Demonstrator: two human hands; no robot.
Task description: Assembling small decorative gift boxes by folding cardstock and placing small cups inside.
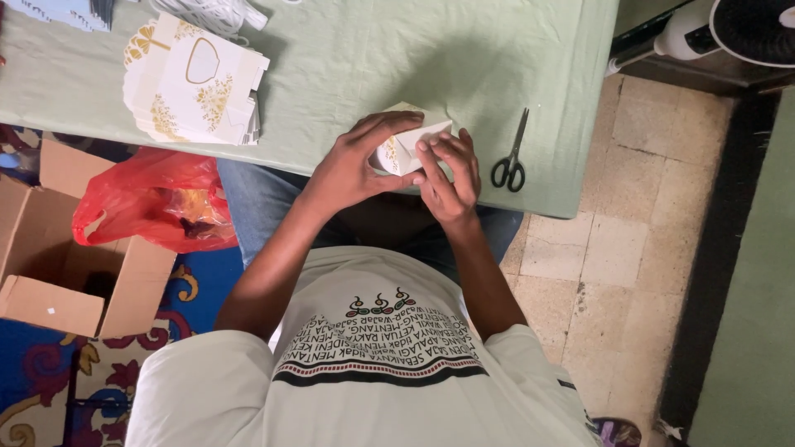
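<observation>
Both hands are closed on a small white paper box (407, 147): left hand (352, 165) wraps it from one side w/ thumb under and fingers arched over the top, right hand (449, 175) presses fingertips on the flap edge from the other side, so the grip is narrow, pinching thin card. Box sits just above the near edge of the table (464, 74), over the person's lap, partly hidden by fingers, so its full shape can't be told. Judging by look, it's v. light, thin card: stiff along the folds but easy to crush or crease if squeezed mid-panel; prob. best held at corners and folded edges, w/ light pressure on flaps. Surface looks smooth, maybe a bit slick. Looks: white/cream, angled flap w/ a sharp crease, a hint of gold print near the left thumb. A stack of flat box blanks (195, 83), white w/ gold ornament and a window cut-out, lies well apart on the table on the left-hand side. Black-handled scissors (511, 157) lie near the right hand, not touching. Beside the table on the floor: red plastic bag (153, 199) over an open cardboard carton (74, 281).
</observation>
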